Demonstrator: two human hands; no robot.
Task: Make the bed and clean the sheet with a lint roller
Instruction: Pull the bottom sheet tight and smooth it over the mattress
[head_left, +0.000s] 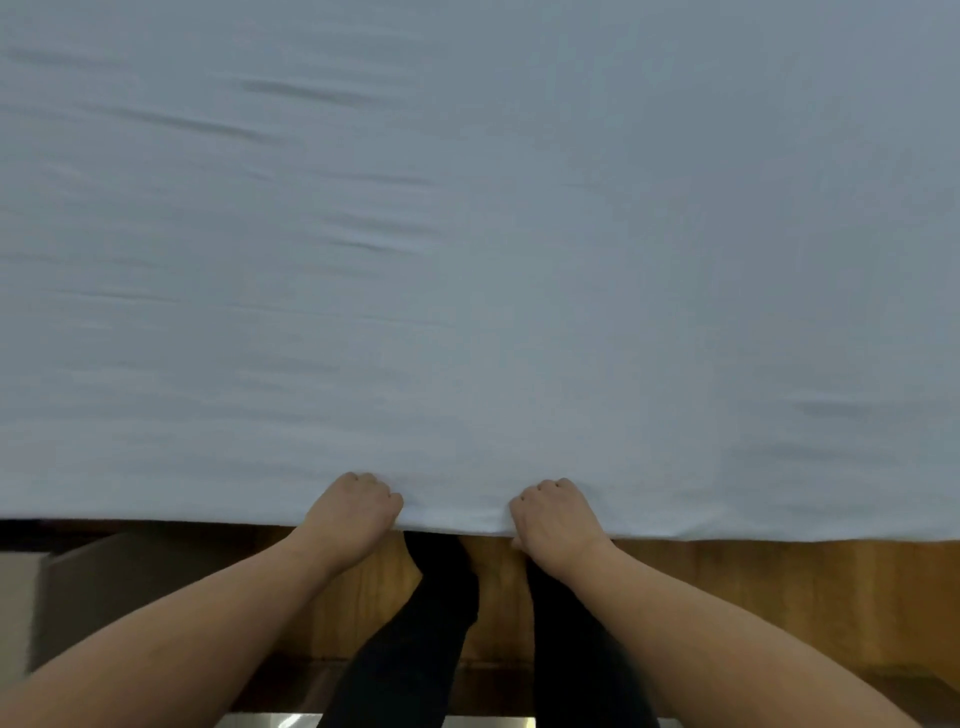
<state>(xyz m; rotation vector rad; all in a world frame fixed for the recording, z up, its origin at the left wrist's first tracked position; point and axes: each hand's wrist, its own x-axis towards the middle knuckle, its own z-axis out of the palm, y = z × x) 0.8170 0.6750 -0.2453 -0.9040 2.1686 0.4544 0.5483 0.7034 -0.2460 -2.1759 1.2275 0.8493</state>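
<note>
A pale blue-white sheet (467, 234) fills most of the head view, spread wide and lightly rippled, blurred as if in motion. Its near hem runs across the frame just above the floor. My left hand (353, 514) grips that hem with curled fingers, a little left of centre. My right hand (556, 519) grips the same hem a short way to the right, fingers curled into the cloth. No lint roller is in view. The bed under the sheet is hidden.
Below the hem lies a brown wooden floor (753, 597). My legs in black trousers (431, 623) stand between my arms. A grey box-like object (130, 582) sits at the lower left, beside the sheet's edge.
</note>
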